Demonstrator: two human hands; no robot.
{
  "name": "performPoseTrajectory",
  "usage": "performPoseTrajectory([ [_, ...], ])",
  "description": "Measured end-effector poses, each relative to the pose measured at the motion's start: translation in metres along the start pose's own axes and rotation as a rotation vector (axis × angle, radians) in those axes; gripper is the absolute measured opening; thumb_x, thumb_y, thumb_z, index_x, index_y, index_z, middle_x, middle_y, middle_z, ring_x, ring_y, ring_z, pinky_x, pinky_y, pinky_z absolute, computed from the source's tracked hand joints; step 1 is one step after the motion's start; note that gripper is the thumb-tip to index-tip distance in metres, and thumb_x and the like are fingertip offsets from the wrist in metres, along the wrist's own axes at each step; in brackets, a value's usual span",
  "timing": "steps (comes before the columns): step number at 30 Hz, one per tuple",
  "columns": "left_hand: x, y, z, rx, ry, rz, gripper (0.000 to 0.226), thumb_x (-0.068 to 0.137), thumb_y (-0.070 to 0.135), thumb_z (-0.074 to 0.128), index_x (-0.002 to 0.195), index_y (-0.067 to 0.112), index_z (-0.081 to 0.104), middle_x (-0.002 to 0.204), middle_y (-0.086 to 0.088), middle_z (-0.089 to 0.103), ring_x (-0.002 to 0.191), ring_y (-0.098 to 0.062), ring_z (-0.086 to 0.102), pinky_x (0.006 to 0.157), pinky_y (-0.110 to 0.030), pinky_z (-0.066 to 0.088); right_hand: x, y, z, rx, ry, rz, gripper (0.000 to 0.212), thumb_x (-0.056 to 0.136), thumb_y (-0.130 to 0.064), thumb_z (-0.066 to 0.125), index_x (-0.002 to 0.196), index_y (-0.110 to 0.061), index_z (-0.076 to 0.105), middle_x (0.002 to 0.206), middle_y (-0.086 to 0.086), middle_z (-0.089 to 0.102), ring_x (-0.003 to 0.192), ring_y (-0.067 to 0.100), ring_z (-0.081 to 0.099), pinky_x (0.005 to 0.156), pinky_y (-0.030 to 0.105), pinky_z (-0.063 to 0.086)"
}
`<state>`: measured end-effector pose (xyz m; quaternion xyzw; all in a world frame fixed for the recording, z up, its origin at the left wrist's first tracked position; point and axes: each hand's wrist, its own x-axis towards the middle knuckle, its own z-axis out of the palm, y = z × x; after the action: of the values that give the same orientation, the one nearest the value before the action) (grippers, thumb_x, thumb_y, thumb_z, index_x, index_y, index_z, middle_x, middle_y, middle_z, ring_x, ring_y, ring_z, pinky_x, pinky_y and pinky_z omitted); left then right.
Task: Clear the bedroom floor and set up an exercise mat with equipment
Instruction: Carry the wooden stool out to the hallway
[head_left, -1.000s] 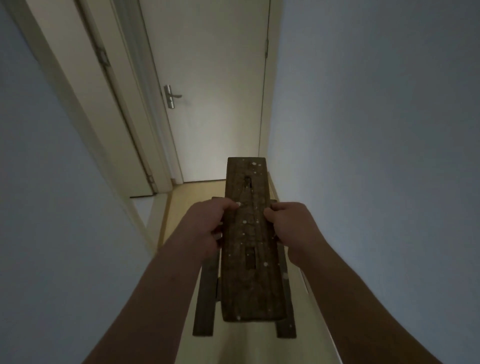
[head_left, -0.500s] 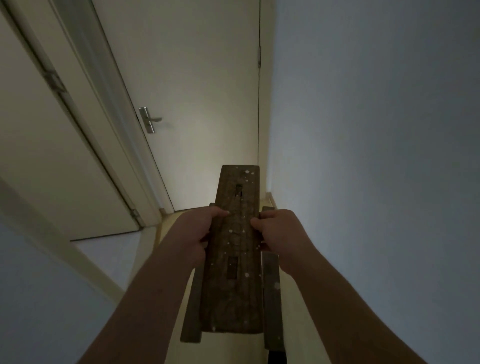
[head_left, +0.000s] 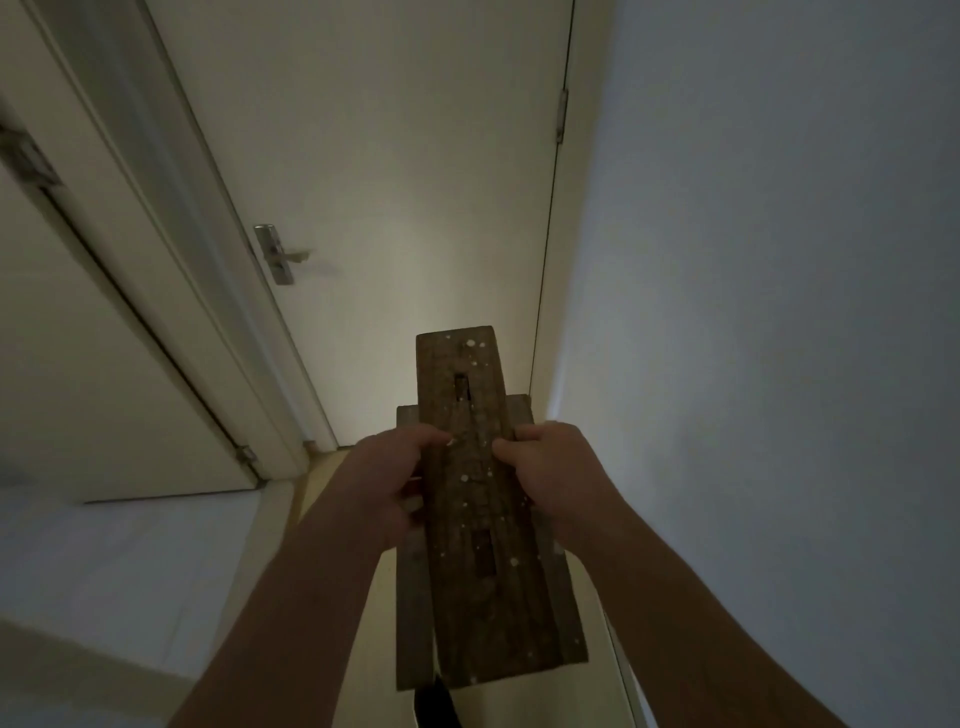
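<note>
Dark-brown, paint-speckled wooden bench (head_left: 467, 571) held lengthwise above pale floor (head_left: 319, 486) | left hand (head_left: 389, 467): fingers curled round left edge | right hand (head_left: 550, 467): fingers curled round right edge | closed white door (head_left: 389, 182), metal lever handle (head_left: 275, 254), ahead | plain wall (head_left: 779, 312) at right

Legible text, labels, brands, numbers, signs: none found.

Surfaces checked:
- wooden bench (head_left: 467, 519): top board shows only scattered pale specks and two dark slots, no lettering.
- door (head_left: 389, 156): plain pale panel, no sign or number.
- lever handle (head_left: 278, 254): metal plate, slightly blurred; no marking can be made out.
- wall (head_left: 779, 260) on the right: bare painted surface.

Light is dim and edges are soft, so any fine print would not resolve.
</note>
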<state>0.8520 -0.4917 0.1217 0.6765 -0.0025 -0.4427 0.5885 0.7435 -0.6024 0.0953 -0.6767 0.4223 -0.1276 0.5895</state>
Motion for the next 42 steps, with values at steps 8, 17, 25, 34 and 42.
performPoseTrajectory([
  [8,0.133,0.079,0.011,0.098,-0.095,0.006,0.017,0.087,0.015,0.069,0.102,0.007,0.067,0.097,-0.014,0.066,0.091,-0.029,0.063,0.071,-0.040,0.050,0.130,-0.040,0.008,0.015,0.089,0.075,0.021,0.093,-0.023,0.065,0.090,-0.006,0.075,0.093,0.014,0.075,0.088,0.025,0.073,0.090,0.048,0.058],
  [17,0.243,0.144,0.039,0.140,-0.086,-0.030,0.008,0.091,0.015,0.067,0.090,0.007,0.068,0.093,-0.014,0.069,0.088,-0.028,0.065,0.066,-0.036,0.049,0.252,-0.060,0.008,0.100,0.082,0.156,0.021,0.090,-0.025,0.071,0.086,-0.005,0.073,0.089,0.013,0.075,0.086,0.025,0.074,0.088,0.050,0.059],
  [25,0.359,0.160,0.072,0.147,0.027,-0.139,0.016,0.090,0.020,0.069,0.099,0.006,0.067,0.100,-0.016,0.068,0.095,-0.030,0.065,0.076,-0.041,0.052,0.380,-0.046,-0.003,0.123,-0.045,0.277,0.013,0.091,-0.018,0.071,0.094,-0.005,0.072,0.091,0.009,0.075,0.085,0.019,0.074,0.083,0.040,0.062],
  [34,0.483,0.149,0.096,0.007,0.209,-0.286,0.005,0.092,0.010,0.065,0.097,0.008,0.066,0.088,-0.009,0.068,0.083,-0.023,0.064,0.068,-0.035,0.048,0.527,-0.009,0.014,0.021,-0.240,0.424,0.007,0.093,-0.017,0.065,0.093,-0.013,0.071,0.096,0.008,0.074,0.090,0.022,0.072,0.088,0.042,0.059],
  [42,0.600,0.096,0.104,0.010,0.187,-0.445,0.023,0.093,0.014,0.067,0.114,0.006,0.063,0.105,-0.011,0.070,0.100,-0.026,0.066,0.079,-0.036,0.053,0.622,0.075,0.041,0.031,-0.223,0.607,0.009,0.095,-0.018,0.061,0.093,-0.013,0.069,0.102,0.012,0.072,0.092,0.024,0.069,0.089,0.042,0.057],
])
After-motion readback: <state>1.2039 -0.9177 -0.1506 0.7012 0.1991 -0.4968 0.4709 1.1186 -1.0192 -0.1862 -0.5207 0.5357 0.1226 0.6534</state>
